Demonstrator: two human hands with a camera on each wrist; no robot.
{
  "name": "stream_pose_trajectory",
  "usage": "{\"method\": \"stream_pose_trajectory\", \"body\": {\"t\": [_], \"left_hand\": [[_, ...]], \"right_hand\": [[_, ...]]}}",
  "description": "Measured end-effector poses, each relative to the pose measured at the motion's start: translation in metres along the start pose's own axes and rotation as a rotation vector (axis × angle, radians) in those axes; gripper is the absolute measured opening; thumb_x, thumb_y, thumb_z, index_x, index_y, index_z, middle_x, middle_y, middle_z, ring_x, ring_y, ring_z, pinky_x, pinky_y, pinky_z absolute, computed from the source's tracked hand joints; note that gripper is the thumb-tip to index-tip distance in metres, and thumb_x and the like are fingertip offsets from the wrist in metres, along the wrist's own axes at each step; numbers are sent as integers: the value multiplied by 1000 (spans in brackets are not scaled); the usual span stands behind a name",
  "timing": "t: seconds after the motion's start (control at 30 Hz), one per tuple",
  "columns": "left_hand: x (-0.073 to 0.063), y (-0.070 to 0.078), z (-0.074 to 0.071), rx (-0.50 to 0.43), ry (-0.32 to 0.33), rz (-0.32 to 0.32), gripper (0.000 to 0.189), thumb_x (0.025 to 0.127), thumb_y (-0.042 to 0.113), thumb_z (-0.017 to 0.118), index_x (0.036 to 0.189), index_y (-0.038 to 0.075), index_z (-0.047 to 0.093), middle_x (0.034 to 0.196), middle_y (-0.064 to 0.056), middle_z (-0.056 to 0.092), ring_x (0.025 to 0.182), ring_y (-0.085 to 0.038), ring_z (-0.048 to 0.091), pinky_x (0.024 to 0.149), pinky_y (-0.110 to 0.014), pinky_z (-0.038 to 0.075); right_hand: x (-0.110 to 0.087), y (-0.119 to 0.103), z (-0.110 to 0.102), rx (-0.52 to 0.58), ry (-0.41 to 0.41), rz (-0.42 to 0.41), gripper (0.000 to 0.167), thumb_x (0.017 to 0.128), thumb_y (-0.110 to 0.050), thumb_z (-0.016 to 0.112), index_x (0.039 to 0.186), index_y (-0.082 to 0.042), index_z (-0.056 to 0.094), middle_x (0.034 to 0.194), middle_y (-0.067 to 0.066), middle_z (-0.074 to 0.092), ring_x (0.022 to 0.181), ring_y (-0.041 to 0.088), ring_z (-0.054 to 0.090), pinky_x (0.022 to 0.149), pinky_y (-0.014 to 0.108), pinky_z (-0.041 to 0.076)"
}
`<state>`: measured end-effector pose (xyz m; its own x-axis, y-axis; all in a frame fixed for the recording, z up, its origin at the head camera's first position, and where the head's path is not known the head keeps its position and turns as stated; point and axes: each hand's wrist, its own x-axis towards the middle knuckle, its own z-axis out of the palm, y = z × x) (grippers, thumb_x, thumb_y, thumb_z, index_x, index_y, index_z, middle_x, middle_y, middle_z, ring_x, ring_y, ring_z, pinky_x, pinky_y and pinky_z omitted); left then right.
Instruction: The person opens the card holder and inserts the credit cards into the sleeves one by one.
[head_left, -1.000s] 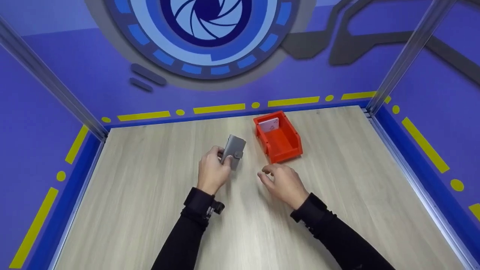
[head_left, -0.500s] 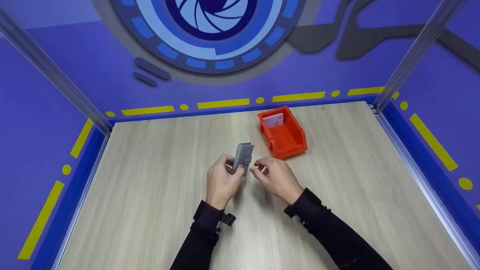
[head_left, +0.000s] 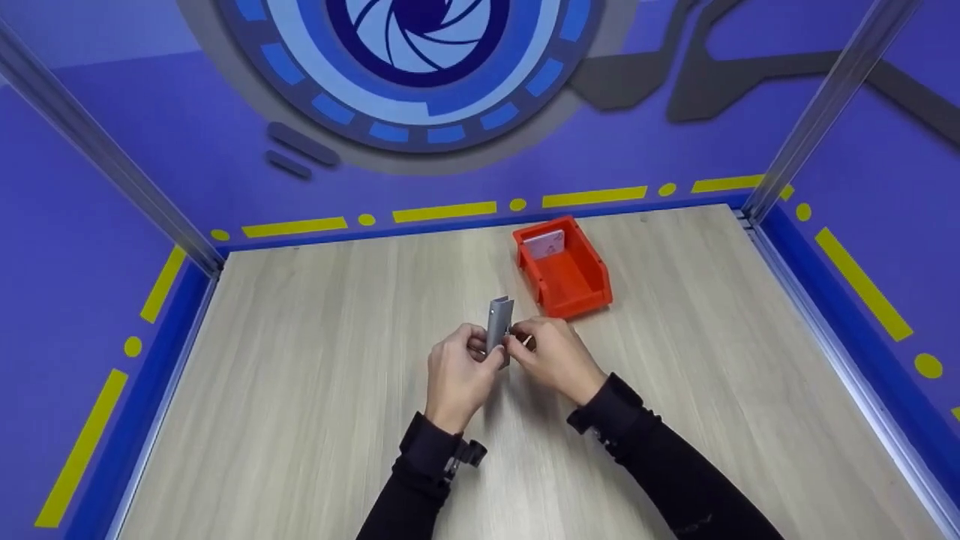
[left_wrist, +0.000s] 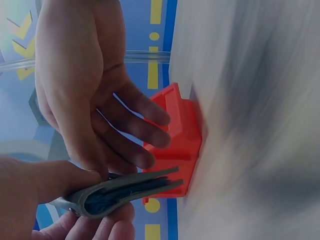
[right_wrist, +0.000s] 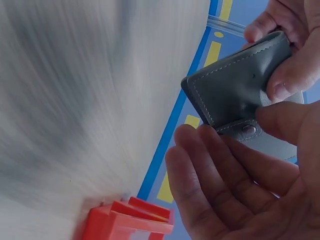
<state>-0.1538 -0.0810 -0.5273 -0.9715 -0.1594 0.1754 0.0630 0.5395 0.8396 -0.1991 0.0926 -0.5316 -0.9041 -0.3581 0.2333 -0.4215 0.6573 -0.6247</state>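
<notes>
A small grey leather wallet [head_left: 498,322] with pale stitching stands on edge above the table, pinched between the thumb and fingers of my left hand [head_left: 459,379]. My right hand [head_left: 559,358] meets it from the other side. In the right wrist view, the wallet's snap strap [right_wrist: 239,129] lies between that hand's thumb and index finger, with the metal button showing; the other fingers extend loosely below. From the left wrist, the wallet [left_wrist: 92,199] is seen end-on, its covers folded together around dark inner leaves.
Just beyond the right hand, an open red plastic bin [head_left: 574,306] sits on the wooden table [head_left: 315,390]. A pinkish printed card [head_left: 544,244] leans against its back wall inside. Blue-purple printed panels [head_left: 420,180] with metal corner posts enclose the table.
The left hand has brought the wallet rightward and nearer, turning it more edge-on. My right hand's fingers, apart from it a second ago, have closed in on its strap side.
</notes>
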Motion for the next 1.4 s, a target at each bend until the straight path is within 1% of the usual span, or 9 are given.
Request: {"method": "stream_pose_trajectory", "body": {"t": [0.2, 0.37, 0.57, 0.8, 0.93, 1.03, 1.17, 1.3, 1.4], "left_hand": [[-1, 4, 7, 8, -7, 22, 16, 88, 15, 86, 100, 16, 76, 87, 5, 78, 75, -5, 71, 70, -27, 58], [-1, 4, 10, -20, -22, 27, 15, 89, 15, 86, 101, 15, 76, 87, 5, 78, 75, -5, 71, 71, -26, 58], [-4, 2, 5, -57, -31, -12, 13, 90, 19, 86, 99, 18, 76, 84, 8, 75, 74, -6, 69, 70, -27, 55], [-1, 0, 4, -55, -48, -25, 15, 90, 18, 86, 101, 15, 76, 86, 5, 75, 74, -6, 67, 72, -28, 55], [4, -2, 0, -68, -60, -44, 17, 90, 17, 86, 104, 13, 77, 89, 2, 76, 77, -8, 67, 73, -30, 56], [6, -2, -5, -87, -59, -60, 18, 90, 17, 86, 106, 13, 77, 91, 1, 77, 79, -10, 68, 75, -32, 57], [8, -3, -7, -111, -50, -68, 19, 90, 16, 86, 107, 12, 78, 93, -1, 78, 81, -11, 70, 77, -33, 58], [8, -5, -8, -118, -49, -66, 20, 92, 14, 85, 110, 11, 79, 95, -2, 80, 82, -11, 71, 77, -32, 58], [7, -7, -8, -125, -57, -60, 20, 93, 13, 84, 113, 11, 79, 98, -3, 81, 83, -11, 73, 77, -33, 59]], "right_hand": [[-2, 1, 2, -3, 49, -14, 12, 100, -8, 71, 93, -4, 80, 79, 5, 71, 68, 16, 58, 67, 32, 51], [-5, 2, 5, 9, 90, -17, 11, 100, -4, 71, 99, -2, 82, 83, 7, 75, 68, 14, 57, 67, 31, 50], [-11, 6, 7, 78, 90, -3, 14, 102, -2, 69, 95, -5, 80, 76, 0, 67, 65, 9, 52, 62, 25, 44], [-10, 12, 8, 129, 70, 30, 15, 104, -3, 68, 95, -6, 80, 76, -1, 67, 66, 8, 54, 63, 23, 46], [-8, 13, 4, 204, 58, 92, 16, 106, -6, 67, 102, -8, 82, 79, -1, 70, 70, 9, 59, 65, 24, 50], [-8, 13, 1, 242, 80, 129, 16, 107, -9, 67, 107, -7, 83, 84, 1, 75, 74, 12, 64, 68, 26, 54], [-7, 16, 1, 219, 114, 158, 22, 106, -13, 68, 119, -3, 82, 103, 8, 83, 84, 16, 73, 75, 30, 59], [-6, 20, 2, 183, 126, 185, 30, 104, -13, 68, 129, -1, 79, 120, 13, 82, 93, 20, 76, 82, 38, 63], [-6, 23, 2, 169, 145, 178, 31, 103, -11, 67, 130, 0, 79, 121, 13, 81, 92, 21, 74, 84, 41, 62]]}}
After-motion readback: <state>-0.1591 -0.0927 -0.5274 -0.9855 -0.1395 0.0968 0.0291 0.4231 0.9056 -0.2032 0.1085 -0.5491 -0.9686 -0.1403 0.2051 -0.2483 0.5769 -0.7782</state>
